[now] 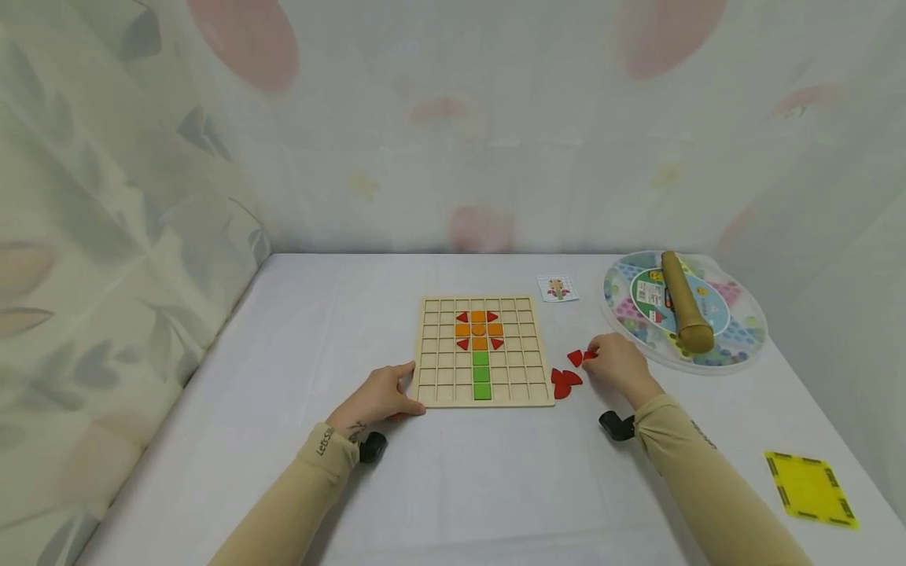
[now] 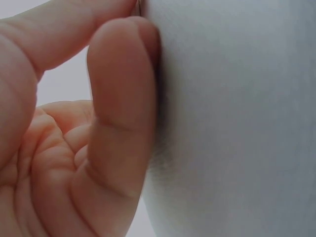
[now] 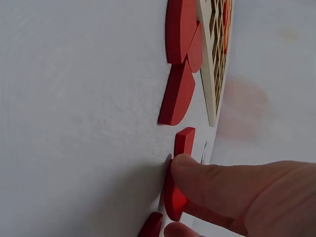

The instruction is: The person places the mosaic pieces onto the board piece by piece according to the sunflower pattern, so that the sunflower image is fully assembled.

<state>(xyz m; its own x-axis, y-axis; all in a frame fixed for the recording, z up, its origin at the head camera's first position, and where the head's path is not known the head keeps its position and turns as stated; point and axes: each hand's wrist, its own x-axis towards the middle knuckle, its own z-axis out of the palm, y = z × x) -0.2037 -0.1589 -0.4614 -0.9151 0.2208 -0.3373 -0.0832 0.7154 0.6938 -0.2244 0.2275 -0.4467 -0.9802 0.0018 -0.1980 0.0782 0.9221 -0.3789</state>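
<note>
A pale wooden grid board (image 1: 432, 377) lies flat on the table. In its cells sit three green squares (image 1: 481, 374), several orange squares, an orange disc (image 1: 479, 330) in the middle and several red wedges. My left hand (image 1: 377, 398) grips the board's near left corner between thumb and fingers. Right of the board, my right hand (image 1: 620, 368) pinches a red wedge (image 3: 174, 197), its thumb on top in the right wrist view. More red wedges (image 1: 566, 380) lie loose between that hand and the board. Only fingers and white cloth show clearly in the left wrist view.
A small pattern card (image 1: 557, 288) lies behind the board's far right corner. At the back right, a round patterned container (image 1: 739, 338) carries a brown club-shaped object (image 1: 682, 303). A yellow square frame (image 1: 812, 487) lies at the front right. Patterned cloth hangs behind.
</note>
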